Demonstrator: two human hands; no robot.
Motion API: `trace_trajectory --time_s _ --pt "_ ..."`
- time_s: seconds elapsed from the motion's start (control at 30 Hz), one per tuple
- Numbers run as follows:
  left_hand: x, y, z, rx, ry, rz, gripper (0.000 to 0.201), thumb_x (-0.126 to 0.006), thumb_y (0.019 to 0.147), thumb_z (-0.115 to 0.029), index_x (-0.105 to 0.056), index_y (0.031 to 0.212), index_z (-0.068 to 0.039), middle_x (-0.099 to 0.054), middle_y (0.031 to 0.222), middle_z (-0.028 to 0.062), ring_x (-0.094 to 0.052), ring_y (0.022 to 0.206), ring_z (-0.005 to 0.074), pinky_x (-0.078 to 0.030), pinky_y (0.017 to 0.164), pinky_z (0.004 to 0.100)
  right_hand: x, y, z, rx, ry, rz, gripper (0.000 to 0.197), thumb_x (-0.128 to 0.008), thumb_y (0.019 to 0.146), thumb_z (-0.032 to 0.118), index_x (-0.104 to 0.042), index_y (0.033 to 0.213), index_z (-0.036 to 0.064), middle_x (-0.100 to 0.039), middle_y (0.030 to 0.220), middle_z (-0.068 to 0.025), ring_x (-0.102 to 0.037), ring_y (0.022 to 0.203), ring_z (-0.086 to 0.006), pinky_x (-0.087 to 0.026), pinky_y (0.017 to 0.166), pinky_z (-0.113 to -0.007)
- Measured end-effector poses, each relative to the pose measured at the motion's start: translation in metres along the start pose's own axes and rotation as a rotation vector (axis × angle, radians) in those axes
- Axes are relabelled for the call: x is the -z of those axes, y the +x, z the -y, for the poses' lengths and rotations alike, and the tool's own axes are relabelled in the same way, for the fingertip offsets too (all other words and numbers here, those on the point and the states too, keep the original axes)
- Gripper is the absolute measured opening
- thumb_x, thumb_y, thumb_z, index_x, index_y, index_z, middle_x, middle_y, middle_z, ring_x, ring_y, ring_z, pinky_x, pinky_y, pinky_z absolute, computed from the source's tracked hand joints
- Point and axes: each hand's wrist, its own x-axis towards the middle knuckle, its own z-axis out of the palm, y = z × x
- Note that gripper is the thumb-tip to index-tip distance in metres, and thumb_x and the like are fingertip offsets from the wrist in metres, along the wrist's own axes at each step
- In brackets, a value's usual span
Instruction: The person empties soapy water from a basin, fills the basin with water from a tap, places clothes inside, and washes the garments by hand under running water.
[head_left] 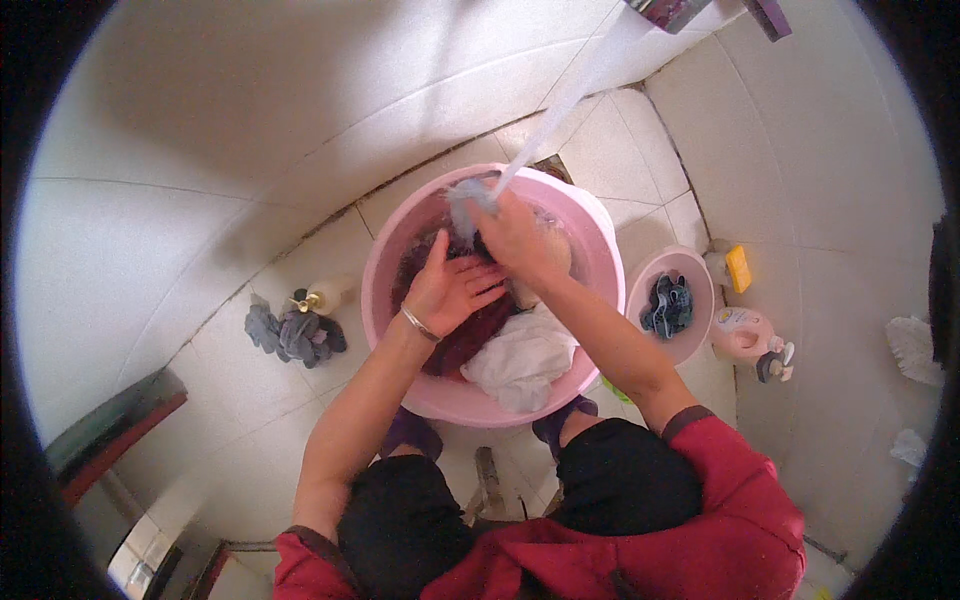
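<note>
A large pink basin [372,290] stands on the floor between my feet, holding water and wet laundry. Over its far part, my right hand [515,238] is closed around a small light grey cloth [468,208], right by the stream of running water [545,125]. My left hand [452,292] hovers just nearer, palm turned up and fingers spread, with nothing in it. Beneath my hands lies a dark red garment [470,340]. A white cloth [525,360] is bunched at the basin's near side. The grey cloth's exact kind cannot be made out.
The tap [668,12] juts from the top. Right of the basin are a small pink tub [703,322] with dark clothes [668,305], a pink detergent bottle [740,335] and a yellow item [738,268]. On the left lie grey clothes [295,335] beside a gold-topped pump bottle [325,297].
</note>
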Motion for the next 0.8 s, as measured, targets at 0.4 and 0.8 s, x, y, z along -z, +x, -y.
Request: trace_trajectory --time_s 0.4,0.8 --pt "0.008 -0.007 -0.004 -0.282 -0.082 0.451 0.022 -0.052 0.083 -0.016 -0.048 0.103 -0.008 -0.054 0.098 0.0035 -0.052 0.09 0.0137 -0.042 0.081 0.029 0.007 -0.047 0.054 0.304 -0.65 0.202 0.051 -0.057 0.064 0.008 -0.043 0.113 0.0018 -0.045 0.111 -0.017 -0.038 0.108 -0.0306 -0.026 0.094 -0.037" --pt "-0.042 -0.039 0.023 0.021 -0.285 0.469 0.037 -0.053 0.081 -0.028 -0.044 0.107 -0.003 -0.054 0.091 0.0135 -0.053 0.072 0.0191 -0.045 0.052 0.023 0.013 0.003 0.026 -0.107 1.403 0.594 0.07 -0.062 0.069 0.034 -0.029 0.125 0.0083 -0.048 0.103 -0.0091 -0.05 0.09 -0.0194 -0.042 0.079 -0.031"
